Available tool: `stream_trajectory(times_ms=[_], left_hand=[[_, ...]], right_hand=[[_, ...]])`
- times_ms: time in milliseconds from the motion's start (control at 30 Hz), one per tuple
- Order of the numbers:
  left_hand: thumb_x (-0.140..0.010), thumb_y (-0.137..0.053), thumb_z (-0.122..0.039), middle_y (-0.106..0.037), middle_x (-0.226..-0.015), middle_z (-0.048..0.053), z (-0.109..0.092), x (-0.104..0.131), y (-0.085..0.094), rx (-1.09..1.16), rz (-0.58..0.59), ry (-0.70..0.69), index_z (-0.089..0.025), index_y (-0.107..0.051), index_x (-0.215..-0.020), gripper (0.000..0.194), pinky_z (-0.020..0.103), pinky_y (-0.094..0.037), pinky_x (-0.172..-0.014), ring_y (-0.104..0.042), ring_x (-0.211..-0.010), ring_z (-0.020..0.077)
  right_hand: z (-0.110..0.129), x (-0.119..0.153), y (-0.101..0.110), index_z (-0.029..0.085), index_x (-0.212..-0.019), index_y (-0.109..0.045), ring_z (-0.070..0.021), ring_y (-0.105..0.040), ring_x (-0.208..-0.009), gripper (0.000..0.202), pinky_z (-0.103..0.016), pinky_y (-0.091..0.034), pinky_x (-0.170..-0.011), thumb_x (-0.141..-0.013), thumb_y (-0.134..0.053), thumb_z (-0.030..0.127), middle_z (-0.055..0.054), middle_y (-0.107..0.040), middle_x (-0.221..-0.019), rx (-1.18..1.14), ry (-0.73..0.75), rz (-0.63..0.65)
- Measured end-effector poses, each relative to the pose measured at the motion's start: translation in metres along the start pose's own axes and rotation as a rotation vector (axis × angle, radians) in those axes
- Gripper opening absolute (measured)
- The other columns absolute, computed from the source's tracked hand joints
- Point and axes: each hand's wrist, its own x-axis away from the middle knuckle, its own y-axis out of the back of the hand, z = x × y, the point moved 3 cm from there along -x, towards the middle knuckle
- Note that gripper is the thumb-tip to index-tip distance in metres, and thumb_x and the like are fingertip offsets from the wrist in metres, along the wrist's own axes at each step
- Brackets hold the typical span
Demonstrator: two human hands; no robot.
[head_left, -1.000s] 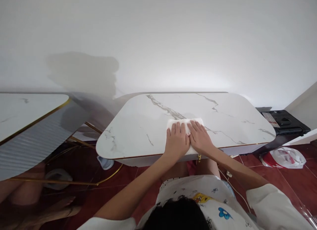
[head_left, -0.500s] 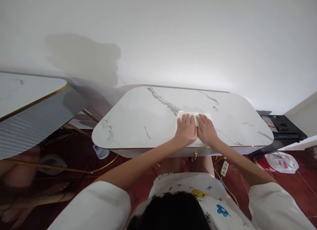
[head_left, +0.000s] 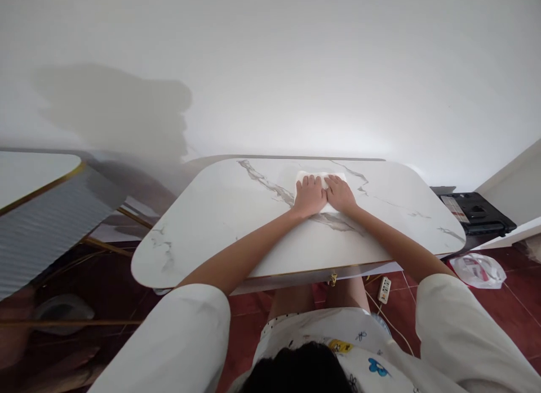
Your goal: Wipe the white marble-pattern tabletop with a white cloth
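L hand point(head_left: 310, 197): flat on cloth, fingers a bit apart, palm down; not gripping, from where I stand.
R hand point(head_left: 340, 193): same, angled in toward L, thumbs nr touching.
White folded-looking soft cloth point(head_left: 328, 207): under both hands, on tabletop, R of its middle & nearer wall side than front edge; layers can't be made out.
White grey-veined marble-look tabletop w/ rounded corners point(head_left: 211, 224): bears cloth; both forearms reach over front edge.
Small gold metal drawer pull point(head_left: 333, 279): below front edge, btwn the arms.
Step in hand: pressing cloth flat to surface, prob. rubbing, I'd say.
Next move calls for: even pressure, palms flat, cloth kept under fingertips; if going farther back, watch knuckles vs. white wall point(head_left: 296, 71).
Floor, R side: white multi-socket power strip point(head_left: 384, 290) w/ cord; red-and-clear plastic bag point(head_left: 479, 270) nr black plastic case point(head_left: 486, 212).
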Motion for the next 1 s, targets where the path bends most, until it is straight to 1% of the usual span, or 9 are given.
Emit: stream_trajectory(times_ms=[267,467,600,700,767,867,1000], left_hand=[[-0.092,-0.037,-0.026,-0.057,-0.131,0.017,0.025,-0.059,-0.012,0.043,-0.045,0.050,-0.013,-0.055,-0.125,0.040,0.049,-0.034,-0.107,-0.045,-0.128,0.0322],[-0.091,-0.037,-0.027,-0.058,-0.133,0.016,0.040,-0.091,-0.019,0.073,-0.062,0.060,-0.012,-0.055,-0.128,0.043,0.047,-0.034,-0.108,-0.045,-0.129,0.0312],[-0.091,-0.038,-0.029,-0.058,-0.135,0.015,0.050,-0.110,-0.022,0.095,-0.069,0.060,-0.014,-0.055,-0.128,0.044,0.046,-0.033,-0.110,-0.046,-0.130,0.0305],[-0.091,-0.037,-0.028,-0.058,-0.135,0.015,0.054,-0.120,-0.023,0.108,-0.064,0.070,-0.014,-0.056,-0.129,0.044,0.047,-0.032,-0.110,-0.046,-0.130,0.0304],[-0.091,-0.037,-0.028,-0.058,-0.135,0.015,0.054,-0.123,-0.024,0.106,-0.054,0.069,-0.015,-0.055,-0.130,0.045,0.048,-0.031,-0.110,-0.046,-0.130,0.0307],[-0.091,-0.035,-0.028,-0.057,-0.135,0.016,0.054,-0.124,-0.026,0.088,-0.045,0.083,-0.014,-0.055,-0.131,0.047,0.048,-0.031,-0.110,-0.045,-0.130,0.0314],[-0.092,-0.033,-0.029,-0.055,-0.138,0.016,0.051,-0.125,-0.027,0.083,-0.032,0.109,-0.015,-0.052,-0.135,0.048,0.049,-0.029,-0.111,-0.043,-0.132,0.0316]], right_hand=[[-0.021,-0.070,-0.019,0.011,-0.136,-0.055,-0.0276,-0.042,-0.138,0.049,-0.045,-0.035,-0.113,-0.093,-0.031,0.016,-0.013,-0.050,-0.148,-0.008,0.049,-0.016],[-0.031,-0.107,-0.029,0.008,-0.139,-0.052,-0.0268,-0.041,-0.140,0.050,-0.043,-0.033,-0.115,-0.094,-0.032,0.016,-0.014,-0.048,-0.150,-0.026,0.035,-0.009],[-0.036,-0.129,-0.034,0.009,-0.137,-0.053,-0.0255,-0.044,-0.136,0.049,-0.043,-0.034,-0.115,-0.093,-0.031,0.016,-0.013,-0.052,-0.147,-0.026,0.034,-0.018],[-0.040,-0.140,-0.039,0.011,-0.137,-0.053,-0.0264,-0.045,-0.135,0.049,-0.047,-0.036,-0.113,-0.093,-0.030,0.016,-0.011,-0.054,-0.145,-0.031,0.019,-0.030],[-0.042,-0.143,-0.041,0.012,-0.138,-0.052,-0.0270,-0.043,-0.137,0.050,-0.049,-0.035,-0.114,-0.093,-0.030,0.016,-0.011,-0.052,-0.147,-0.037,0.016,-0.032],[-0.043,-0.145,-0.042,0.010,-0.140,-0.050,-0.0264,-0.041,-0.140,0.051,-0.048,-0.032,-0.116,-0.094,-0.030,0.016,-0.011,-0.049,-0.149,-0.052,0.023,-0.018],[-0.047,-0.145,-0.043,0.009,-0.140,-0.050,-0.0263,-0.041,-0.140,0.052,-0.046,-0.031,-0.118,-0.093,-0.030,0.015,-0.012,-0.049,-0.149,-0.080,0.026,-0.011]])
